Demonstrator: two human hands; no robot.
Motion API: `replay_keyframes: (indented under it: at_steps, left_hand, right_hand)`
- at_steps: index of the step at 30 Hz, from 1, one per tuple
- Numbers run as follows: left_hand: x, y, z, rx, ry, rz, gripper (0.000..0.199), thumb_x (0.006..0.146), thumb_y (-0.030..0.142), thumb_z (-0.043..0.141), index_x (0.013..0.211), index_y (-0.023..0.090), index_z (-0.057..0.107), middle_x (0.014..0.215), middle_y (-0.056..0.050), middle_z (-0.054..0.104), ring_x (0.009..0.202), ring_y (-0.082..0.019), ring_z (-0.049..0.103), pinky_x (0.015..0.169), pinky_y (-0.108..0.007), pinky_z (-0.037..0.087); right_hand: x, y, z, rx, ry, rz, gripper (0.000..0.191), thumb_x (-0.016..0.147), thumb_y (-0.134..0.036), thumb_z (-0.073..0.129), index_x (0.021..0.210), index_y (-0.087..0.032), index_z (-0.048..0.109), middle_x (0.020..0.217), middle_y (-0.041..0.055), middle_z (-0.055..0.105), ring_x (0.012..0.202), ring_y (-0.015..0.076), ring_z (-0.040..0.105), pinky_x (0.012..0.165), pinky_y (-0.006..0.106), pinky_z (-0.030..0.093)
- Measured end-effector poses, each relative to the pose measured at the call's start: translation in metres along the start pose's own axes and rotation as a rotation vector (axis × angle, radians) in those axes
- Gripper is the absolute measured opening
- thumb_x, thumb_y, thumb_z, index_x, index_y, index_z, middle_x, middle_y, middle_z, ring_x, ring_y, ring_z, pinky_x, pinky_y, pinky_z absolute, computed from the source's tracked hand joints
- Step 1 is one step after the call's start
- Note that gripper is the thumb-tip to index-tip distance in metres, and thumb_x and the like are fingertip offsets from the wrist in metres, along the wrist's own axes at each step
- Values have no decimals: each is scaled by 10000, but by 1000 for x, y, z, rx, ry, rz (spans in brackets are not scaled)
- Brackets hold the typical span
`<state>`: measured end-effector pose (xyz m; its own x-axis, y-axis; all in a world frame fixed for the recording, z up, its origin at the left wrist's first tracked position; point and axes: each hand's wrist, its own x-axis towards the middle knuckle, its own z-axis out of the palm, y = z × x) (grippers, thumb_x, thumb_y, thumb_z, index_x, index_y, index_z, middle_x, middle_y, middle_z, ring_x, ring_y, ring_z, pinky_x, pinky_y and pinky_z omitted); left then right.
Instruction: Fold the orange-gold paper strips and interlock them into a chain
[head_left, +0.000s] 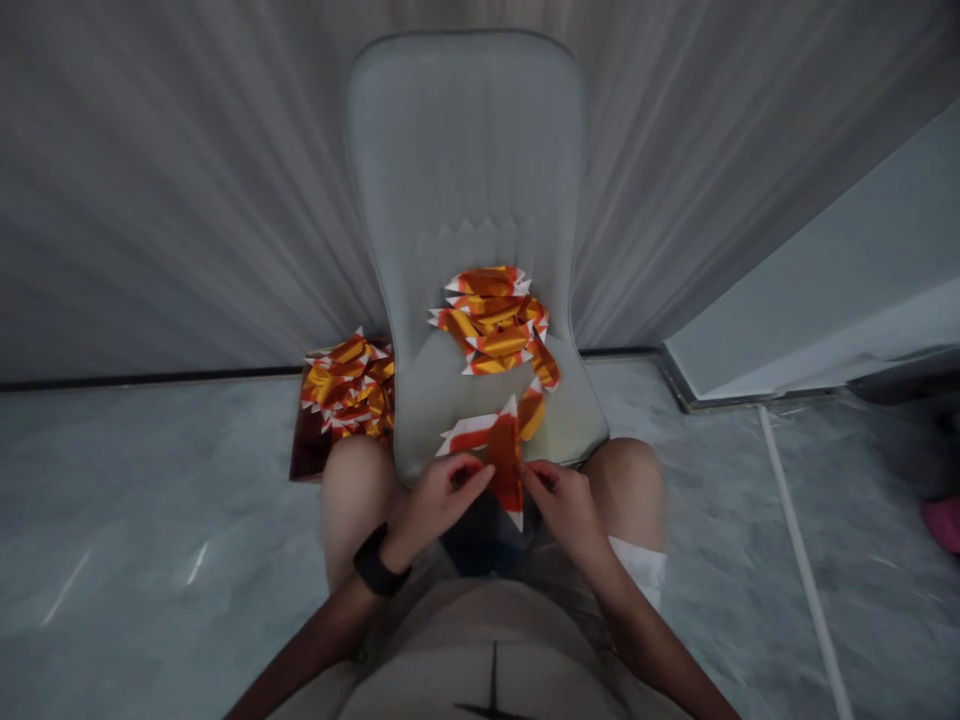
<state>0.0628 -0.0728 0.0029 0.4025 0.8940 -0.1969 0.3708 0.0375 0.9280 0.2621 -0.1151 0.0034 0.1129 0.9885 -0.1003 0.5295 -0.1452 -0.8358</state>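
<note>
Left hand (pixel 448 497) and right hand (pixel 568 505) pinch opposite edges of wrapper (pixel 505 452), held at front edge of chair (pixel 465 140), near pile (pixel 491 318). Shaping seems in hand; next move likely calls for steady grip, even pressing.

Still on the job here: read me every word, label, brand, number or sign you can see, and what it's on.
No text can be read anywhere.
Held orange piece: no legible lettering.
Orange pile on the chair: too blurred to tell.
Black wristband: none readable.
Shirt: a dark pointed mark, no readable letters.
</note>
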Motion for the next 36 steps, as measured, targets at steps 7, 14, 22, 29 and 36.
replay_keyframes:
  at_steps: [7, 14, 22, 29, 36]
  left_hand:
    - [-5, 1, 16, 94, 7, 18, 314, 890, 483, 634, 866, 178, 709, 809, -31, 717, 720, -167, 613, 624, -258, 440]
    - [3, -4, 10, 95, -28, 55, 273, 953, 390, 530, 902, 169, 682, 815, -26, 676, 728, -155, 579, 626, -253, 413]
    - [2, -3, 0, -93, -100, -23, 352, 965, 498, 511, 839, 171, 553, 687, 27, 522, 613, -112, 473, 565, -226, 362]
    - [4, -2, 2, -95, -44, -9, 335, 962, 491, 511, 868, 174, 559, 722, 24, 523, 645, -115, 478, 579, -221, 375]
    - [5, -4, -7, 6, -68, 36, 303, 974, 441, 509, 842, 175, 570, 743, 12, 557, 689, -130, 506, 632, -236, 388]
  right_hand:
    - [-7, -11, 6, -223, 80, -32, 326, 951, -391, 518, 913, -218, 791, 843, 74, 795, 693, 222, 724, 636, 269, 462]
    - [-4, -13, 1, -180, 67, -10, 346, 963, -395, 497, 923, -210, 787, 854, 85, 793, 721, 236, 728, 633, 273, 453]
    - [9, 8, -5, 158, -17, 11, 419, 919, -502, 528, 886, -177, 791, 797, 58, 776, 717, 214, 689, 634, 269, 490]
    - [5, 17, 9, 294, -63, 81, 391, 853, -501, 607, 871, -164, 806, 806, 58, 784, 710, 221, 689, 647, 293, 530]
    - [4, 10, 0, 148, -99, 39, 382, 882, -476, 565, 816, -174, 789, 744, 52, 765, 671, 201, 665, 608, 265, 491]
